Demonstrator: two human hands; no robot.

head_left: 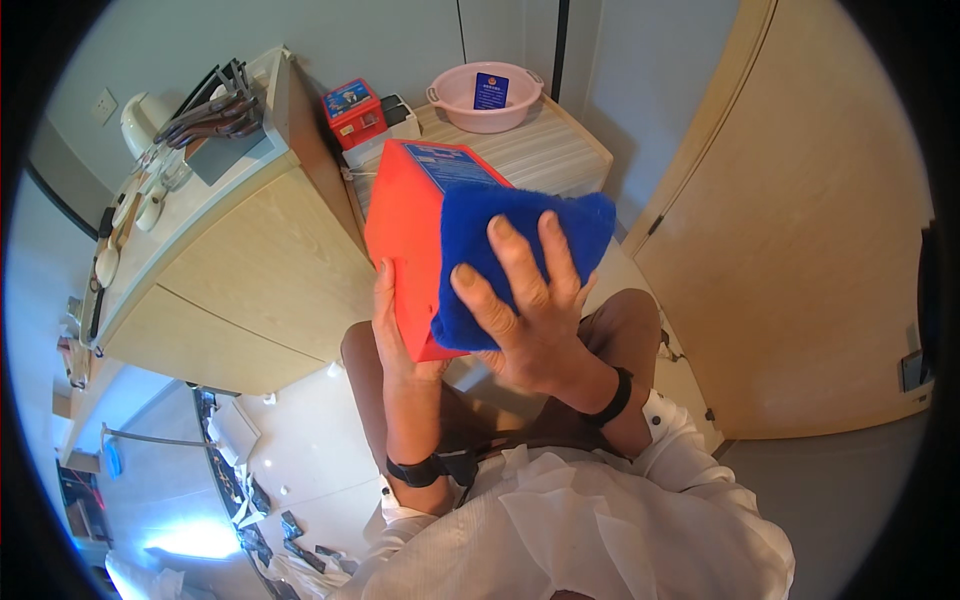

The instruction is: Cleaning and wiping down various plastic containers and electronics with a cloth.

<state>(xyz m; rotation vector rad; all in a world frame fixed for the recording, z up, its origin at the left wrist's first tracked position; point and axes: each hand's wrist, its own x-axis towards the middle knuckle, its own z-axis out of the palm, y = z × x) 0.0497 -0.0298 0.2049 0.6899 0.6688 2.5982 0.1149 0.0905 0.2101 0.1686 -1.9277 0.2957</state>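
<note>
A red box [405, 225] with a blue printed label on its upper face is held up in front of me, tilted. My left hand [405, 345] grips its lower left corner, the thumb up along the side and the other fingers mostly hidden beneath. Against the box's right side lies a fuzzy blue cloth [590, 225], which covers much of that face. My right hand [530, 315] holds the cloth there, its fingers spread over the fabric and pressing it to the box. Black bands circle both wrists.
Behind the box, a low wooden cabinet [560, 165] bears a pink basin [480, 115] with a blue card and a smaller red box [352, 112]. On the left counter [270, 150] stand a knife block [225, 150] and white kettle [143, 122]. A wooden door [800, 240] stands at right.
</note>
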